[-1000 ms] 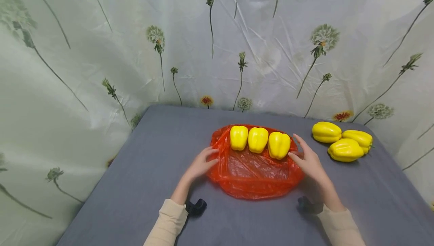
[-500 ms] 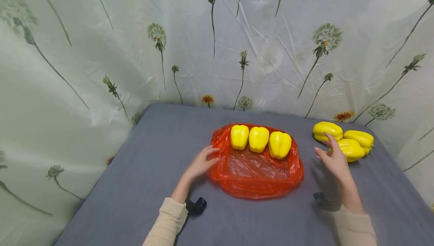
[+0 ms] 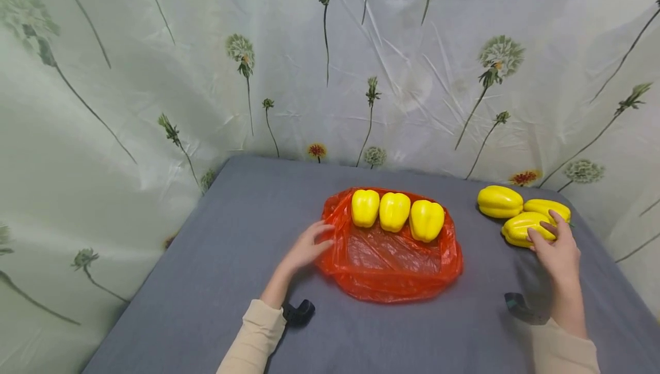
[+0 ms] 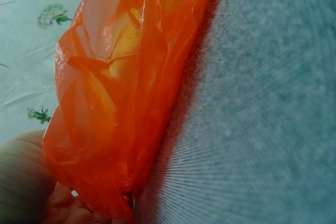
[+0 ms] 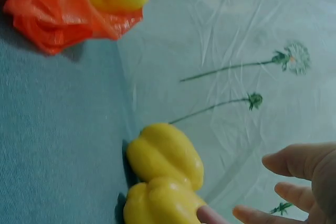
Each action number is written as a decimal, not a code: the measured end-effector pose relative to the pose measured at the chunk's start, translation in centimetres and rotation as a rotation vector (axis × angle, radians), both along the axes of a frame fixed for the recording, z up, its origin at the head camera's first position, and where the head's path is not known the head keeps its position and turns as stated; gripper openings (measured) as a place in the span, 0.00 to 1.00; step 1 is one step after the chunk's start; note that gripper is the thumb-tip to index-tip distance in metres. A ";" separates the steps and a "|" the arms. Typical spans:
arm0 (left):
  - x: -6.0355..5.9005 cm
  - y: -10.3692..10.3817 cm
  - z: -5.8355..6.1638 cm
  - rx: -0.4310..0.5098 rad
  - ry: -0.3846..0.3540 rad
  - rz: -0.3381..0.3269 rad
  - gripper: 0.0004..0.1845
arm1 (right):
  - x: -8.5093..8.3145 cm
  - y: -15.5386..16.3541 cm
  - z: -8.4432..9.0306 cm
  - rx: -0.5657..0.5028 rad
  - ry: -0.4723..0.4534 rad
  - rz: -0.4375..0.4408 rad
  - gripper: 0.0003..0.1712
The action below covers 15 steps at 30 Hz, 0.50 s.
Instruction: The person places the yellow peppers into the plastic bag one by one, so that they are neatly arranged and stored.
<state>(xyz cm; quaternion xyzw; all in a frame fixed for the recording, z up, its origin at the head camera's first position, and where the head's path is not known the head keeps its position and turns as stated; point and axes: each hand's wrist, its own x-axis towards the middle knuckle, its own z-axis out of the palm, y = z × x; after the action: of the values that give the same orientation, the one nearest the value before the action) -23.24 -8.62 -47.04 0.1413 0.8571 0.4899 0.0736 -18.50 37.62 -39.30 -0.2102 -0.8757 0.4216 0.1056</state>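
Note:
A red plastic bag [image 3: 394, 285] lies spread on the table, its mouth turned up. Three yellow bell peppers [image 3: 395, 212] stand in a row along its far side. My left hand [image 3: 304, 250] rests against the bag's left edge, thumb and fingers apart; in the left wrist view the fingers are partly hidden behind the plastic. To the right of the bag lie three more bell peppers [image 3: 500, 201]. My right hand [image 3: 561, 254] is over the nearest bell pepper [image 3: 519, 229], fingers spread and partly covering it; whether they touch it I cannot tell.
A grey cloth [image 3: 232, 225] covers the table. Behind and to the left hangs a pale curtain [image 3: 289, 76] printed with dandelions. Black wrist cameras [image 3: 300, 312] sit on both wrists.
My right hand has left the right side of the bag and moved right, to the loose bell peppers. The left hand stays by the bag. No pepper has moved.

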 end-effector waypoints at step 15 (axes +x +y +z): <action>0.0 0.0 -0.1 -0.003 0.027 0.001 0.22 | -0.5 1.7 -1.9 0.068 -0.060 -0.224 0.38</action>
<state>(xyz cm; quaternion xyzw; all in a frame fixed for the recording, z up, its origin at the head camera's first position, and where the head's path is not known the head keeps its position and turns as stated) -23.26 -8.58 -47.14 0.1473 0.8588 0.4868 0.0618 -19.03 39.28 -41.16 -0.3154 -0.8633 0.3708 0.1329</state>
